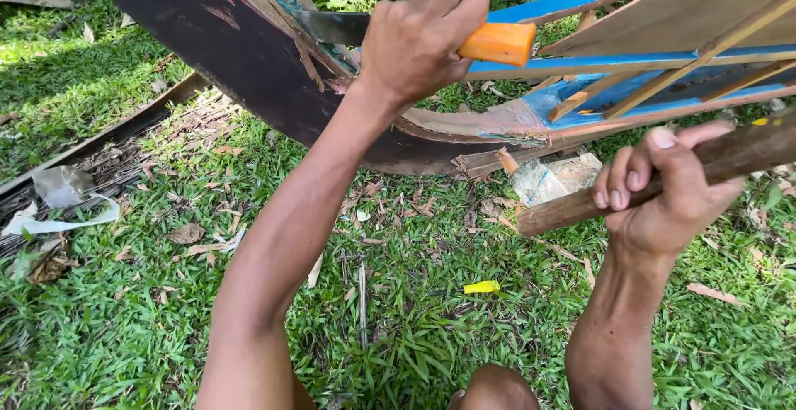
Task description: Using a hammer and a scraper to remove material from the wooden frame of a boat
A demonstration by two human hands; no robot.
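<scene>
Head view, outdoors, over grass [398,327].

Left hand [419,41]: grip clenched around the orange handle [497,43] of a large knife. The handle's end sticks out to the right of the fist. The dark metal blade [332,27] runs left from the fist and meets the edge of a curved dark wooden hull [249,70], where a thin strip of wood lies along the rim. Whether the blade edge is pressed into the wood cannot be told.

Right hand [667,190]: grip closed around a brown wooden stick [572,209], thumb laid on top, fingers curled under. The stick slants from lower left to upper right; its free end points toward the middle of the view, its far end leaves the picture at the right edge.

Surroundings: blue-painted slats and bare wooden ribs [630,62] cross the upper right, joined to the hull. A crumpled clear plastic bag [551,178] lies under the hull, just beside the stick's free end. A small yellow scrap [482,287] lies in the grass between the forearms. Pale plastic strips [58,211] lie at the left. Dry leaves are scattered about.
</scene>
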